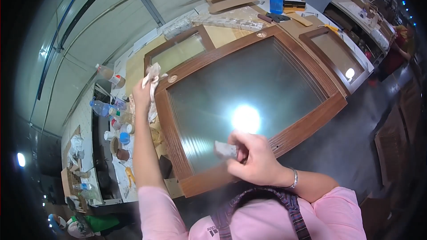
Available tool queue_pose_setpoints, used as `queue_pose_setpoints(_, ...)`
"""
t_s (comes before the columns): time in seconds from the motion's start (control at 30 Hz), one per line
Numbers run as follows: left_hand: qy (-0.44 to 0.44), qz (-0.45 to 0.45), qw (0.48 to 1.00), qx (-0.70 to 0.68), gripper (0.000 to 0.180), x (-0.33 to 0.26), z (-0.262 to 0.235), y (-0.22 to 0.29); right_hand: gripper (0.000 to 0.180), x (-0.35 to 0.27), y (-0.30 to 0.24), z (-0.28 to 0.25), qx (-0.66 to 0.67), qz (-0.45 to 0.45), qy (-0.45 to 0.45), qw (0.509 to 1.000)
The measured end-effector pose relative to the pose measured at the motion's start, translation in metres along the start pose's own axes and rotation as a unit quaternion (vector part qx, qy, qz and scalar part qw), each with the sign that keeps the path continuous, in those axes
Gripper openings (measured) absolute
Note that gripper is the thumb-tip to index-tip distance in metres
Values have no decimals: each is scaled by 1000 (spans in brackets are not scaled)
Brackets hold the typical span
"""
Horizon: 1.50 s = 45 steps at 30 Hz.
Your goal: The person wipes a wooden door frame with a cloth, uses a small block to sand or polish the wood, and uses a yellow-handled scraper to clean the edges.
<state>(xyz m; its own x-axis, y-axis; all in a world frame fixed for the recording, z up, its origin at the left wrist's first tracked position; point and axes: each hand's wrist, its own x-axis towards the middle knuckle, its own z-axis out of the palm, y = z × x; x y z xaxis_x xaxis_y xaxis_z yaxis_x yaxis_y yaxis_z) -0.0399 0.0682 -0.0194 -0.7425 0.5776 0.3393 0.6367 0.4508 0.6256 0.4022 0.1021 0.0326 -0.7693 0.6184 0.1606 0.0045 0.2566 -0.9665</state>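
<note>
Workshop, pale panelled wall at upper left; head view only. Bench [116, 194] is crowded: plastic bottles [101, 107] and small pots [122, 154] along the left side, a blue bottle [276, 1] at the far side, a smaller brown frame [207, 39] behind and another small frame [324, 62] to the right. Brown framed panel [249, 89] lies across the middle, directly in front of the person, its glossy pane throwing back a strong lamp glare. Judgement on method: rubbing down the frame seems to be the step; best kept to light, even strokes along the grain, pad flat, off the pane so as not to scratch it, dust lifted with the cloth, surface checked at an angle clear of the glare. Left hand [141, 91], at the panel's far left corner: fingers closed around a bunched white cloth [154, 73], part of it hanging loose. Right hand [255, 158], over the near edge: fingers curled, gap only as wide as the grey-white pad [225, 150] pinched against the thumb. Pad slightly blurred; contact with the panel cannot be told.
</note>
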Motion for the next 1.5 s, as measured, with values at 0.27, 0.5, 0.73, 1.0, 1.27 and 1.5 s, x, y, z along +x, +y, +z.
queue_pose_setpoints(0.27, 16, 46, 993, -108, 37, 21, 1, 12, 25, -3, 13, 3, 10, -7, 75, 997)
queue_pose_setpoints(0.5, -30, 26, 993, -107, 34, 4, -9, 18, 29, -2, -2, 0, 8, 74, 29, 997)
queue_pose_setpoints(0.73, -67, 50, 967, 239, 62, 41, -3, -20, 25, 4, 7, 19, -2, -60, 128, 990)
queue_pose_setpoints(1.0, -156, 269, 917, 252, 55, 19, -14, 0, 22, 5, 14, 21, 29, -53, 142, 988)
queue_pose_setpoints(1.27, -56, 47, 963, 258, 44, -97, -50, 71, 21, -5, -7, 8, 17, -50, 142, 989)
queue_pose_setpoints(1.5, -218, 84, 969, 82, 41, -202, -84, 101, 22, 8, 10, 5, 29, -36, 106, 993)
